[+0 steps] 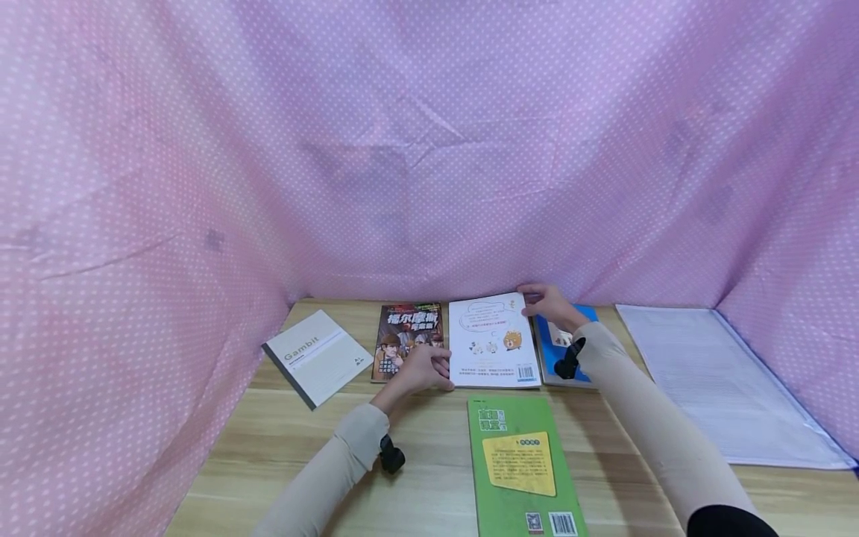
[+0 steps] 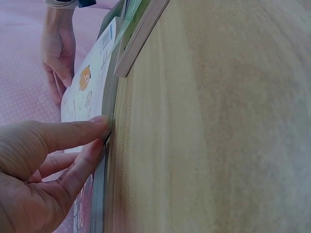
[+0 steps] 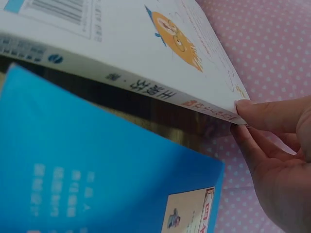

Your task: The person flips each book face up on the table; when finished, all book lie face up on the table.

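Observation:
A white book (image 1: 493,350) with cartoon animals and a barcode on its cover lies in the middle of a row on the wooden table. My left hand (image 1: 424,371) pinches its near left corner; the left wrist view shows the thumb (image 2: 80,132) on the cover and fingers at its edge. At the far right corner my right hand (image 1: 552,307) pinches the book, thumb above and fingers below in the right wrist view. Left of it is a dark comic-style book (image 1: 411,328), partly behind my left hand. A blue book (image 3: 107,160) lies on the right, partly covered by my right arm.
A green book (image 1: 520,455) with a yellow panel lies nearer me. The grey Gambit pad (image 1: 321,358) sits angled at the far left. On the right is a whitish, sheet-like flat item (image 1: 711,388). Pink dotted cloth (image 1: 429,186) hangs behind and at both sides.

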`<move>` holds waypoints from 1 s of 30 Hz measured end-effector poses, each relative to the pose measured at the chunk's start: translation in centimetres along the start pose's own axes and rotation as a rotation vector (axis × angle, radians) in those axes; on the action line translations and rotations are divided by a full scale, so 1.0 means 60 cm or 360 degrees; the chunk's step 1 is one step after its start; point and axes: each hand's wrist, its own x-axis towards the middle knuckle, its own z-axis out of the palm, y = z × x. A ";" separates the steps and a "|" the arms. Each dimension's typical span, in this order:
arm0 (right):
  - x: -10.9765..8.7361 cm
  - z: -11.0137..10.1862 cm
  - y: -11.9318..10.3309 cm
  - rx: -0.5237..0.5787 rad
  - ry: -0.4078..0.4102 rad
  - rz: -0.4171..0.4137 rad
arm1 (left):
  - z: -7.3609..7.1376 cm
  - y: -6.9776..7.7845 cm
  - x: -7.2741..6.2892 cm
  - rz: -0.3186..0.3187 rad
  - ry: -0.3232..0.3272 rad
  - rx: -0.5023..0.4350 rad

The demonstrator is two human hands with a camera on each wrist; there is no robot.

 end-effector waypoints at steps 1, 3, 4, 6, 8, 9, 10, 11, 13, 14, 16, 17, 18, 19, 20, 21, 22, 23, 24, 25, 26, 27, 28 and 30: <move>-0.001 -0.001 -0.001 0.0000 0.0002 0.0004 | 0.000 -0.001 0.000 -0.0002 0.0000 0.0000; -0.003 -0.002 -0.003 0.0010 -0.0002 0.0000 | 0.000 -0.002 0.000 0.0000 0.0001 0.0004; -0.005 -0.003 -0.004 0.0023 -0.0012 -0.0010 | 0.000 -0.002 0.000 0.0001 0.0002 0.0005; -0.007 -0.005 -0.007 0.0052 -0.0027 -0.0027 | 0.000 -0.004 0.001 0.0016 0.0001 0.0004; -0.009 -0.008 -0.009 0.0052 -0.0047 -0.0042 | 0.000 -0.005 0.001 0.0028 0.0001 0.0003; -0.010 -0.010 -0.010 0.0052 -0.0055 -0.0044 | 0.000 -0.005 0.001 0.0031 0.0000 -0.0001; -0.010 -0.011 -0.011 0.0049 -0.0060 -0.0040 | -0.001 -0.005 0.001 0.0033 0.0000 -0.0004; -0.010 -0.013 -0.012 0.0036 -0.0064 -0.0030 | -0.001 -0.006 0.001 0.0034 0.0000 -0.0008; -0.012 -0.016 -0.014 0.0004 -0.0082 -0.0023 | -0.001 -0.005 0.001 0.0025 0.0001 -0.0009; -0.013 -0.017 -0.016 0.0006 -0.0088 -0.0013 | -0.001 -0.005 0.001 0.0023 0.0001 -0.0010; -0.015 -0.020 -0.019 -0.0013 -0.0108 -0.0009 | -0.001 -0.006 0.002 0.0023 -0.0001 -0.0009; -0.017 -0.021 -0.020 -0.0018 -0.0117 -0.0009 | -0.001 -0.006 0.002 0.0025 -0.0004 -0.0009; -0.018 -0.023 -0.021 -0.0021 -0.0121 -0.0011 | -0.001 -0.006 0.002 0.0025 -0.0005 -0.0009; -0.019 -0.024 -0.022 -0.0022 -0.0124 -0.0009 | 0.000 -0.006 0.002 0.0025 -0.0008 -0.0011; -0.020 -0.026 -0.023 -0.0013 -0.0132 -0.0012 | 0.000 -0.007 0.003 0.0026 -0.0009 -0.0010; -0.020 -0.027 -0.023 -0.0006 -0.0138 -0.0017 | 0.000 -0.007 0.002 0.0023 -0.0011 -0.0009; -0.021 -0.029 -0.023 0.0019 -0.0140 -0.0019 | 0.000 -0.007 0.002 0.0024 -0.0013 -0.0007; -0.022 -0.030 -0.023 0.0036 -0.0153 -0.0031 | 0.000 -0.007 0.002 0.0022 -0.0013 -0.0004; -0.023 -0.032 -0.023 0.0048 -0.0170 -0.0047 | 0.001 -0.007 0.003 0.0023 -0.0013 0.0004; -0.024 -0.034 -0.023 0.0057 -0.0191 -0.0063 | 0.001 -0.007 0.003 0.0021 -0.0014 0.0011; -0.025 -0.035 -0.023 0.0090 -0.0205 -0.0069 | 0.001 -0.007 0.003 0.0015 -0.0016 0.0021; -0.026 -0.037 -0.023 0.0109 -0.0214 -0.0070 | 0.002 -0.007 0.003 0.0011 -0.0017 0.0031; -0.027 -0.038 -0.024 0.0122 -0.0228 -0.0077 | 0.002 -0.007 0.004 0.0007 -0.0017 0.0039; -0.030 -0.040 -0.024 0.0129 -0.0250 -0.0078 | 0.002 -0.006 0.004 0.0000 -0.0020 0.0059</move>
